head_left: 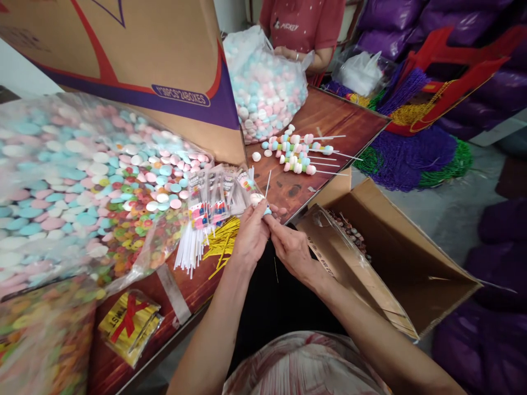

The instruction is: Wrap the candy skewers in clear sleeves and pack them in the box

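Note:
My left hand is closed around a candy skewer, with white and blue sweets showing between the fingers. A thin white stick points up and away beyond them. The fingers of my right hand are pinched at the near end of the same skewer; the fingertips partly hide it. Just left of my hands lie printed clear wrappers, a bundle of white sticks and yellow twist ties. A thin yellowish strand shows below my hands against dark cloth.
Large bags of pastel candies and gummy rings cover the left. Finished skewers lie on the table. A tall carton stands behind; an open box sits right. A person is beside another candy bag.

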`<action>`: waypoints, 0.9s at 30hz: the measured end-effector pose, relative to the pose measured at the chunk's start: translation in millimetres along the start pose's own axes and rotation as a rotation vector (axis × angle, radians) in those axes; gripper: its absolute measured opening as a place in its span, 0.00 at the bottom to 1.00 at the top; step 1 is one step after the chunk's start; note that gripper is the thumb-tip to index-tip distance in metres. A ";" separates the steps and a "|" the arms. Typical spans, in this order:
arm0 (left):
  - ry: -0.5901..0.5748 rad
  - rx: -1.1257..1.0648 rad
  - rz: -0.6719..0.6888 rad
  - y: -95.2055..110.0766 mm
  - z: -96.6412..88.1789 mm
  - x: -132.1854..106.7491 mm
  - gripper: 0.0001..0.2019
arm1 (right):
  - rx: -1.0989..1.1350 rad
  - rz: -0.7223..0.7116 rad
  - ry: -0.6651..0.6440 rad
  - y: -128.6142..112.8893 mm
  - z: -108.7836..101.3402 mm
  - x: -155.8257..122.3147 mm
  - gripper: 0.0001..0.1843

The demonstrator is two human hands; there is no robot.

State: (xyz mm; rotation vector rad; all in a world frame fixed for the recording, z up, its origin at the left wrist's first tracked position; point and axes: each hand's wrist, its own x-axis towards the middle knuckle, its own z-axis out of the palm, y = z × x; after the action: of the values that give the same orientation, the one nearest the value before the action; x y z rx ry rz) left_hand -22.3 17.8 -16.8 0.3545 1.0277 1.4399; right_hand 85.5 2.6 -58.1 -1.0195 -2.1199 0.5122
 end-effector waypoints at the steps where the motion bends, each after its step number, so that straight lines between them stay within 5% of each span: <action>1: -0.021 0.008 -0.011 -0.8 0.2 0.2 0.13 | -0.018 0.011 -0.004 -0.4 0.1 1.6 0.24; 9: -0.125 0.168 0.010 -5.3 -8.2 -6.7 0.15 | 0.059 0.089 0.027 5.5 -6.0 14.1 0.24; 14: 0.101 0.506 0.271 -9.7 -22.1 -11.0 0.15 | 0.106 0.121 0.108 8.3 -5.0 8.2 0.23; 20: 0.166 0.978 0.669 -5.9 -24.9 -4.3 0.05 | 0.067 0.052 0.105 10.2 -4.4 4.3 0.23; 27: 0.121 1.163 0.730 0.6 -29.1 -0.5 0.08 | -0.062 -0.013 0.033 17.4 -5.3 1.6 0.22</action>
State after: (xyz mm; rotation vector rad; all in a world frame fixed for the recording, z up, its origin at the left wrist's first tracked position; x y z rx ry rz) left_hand -44.3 6.7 -32.2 1.6208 1.8964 1.3165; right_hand 97.6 14.7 -64.5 -1.0408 -2.1232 0.4228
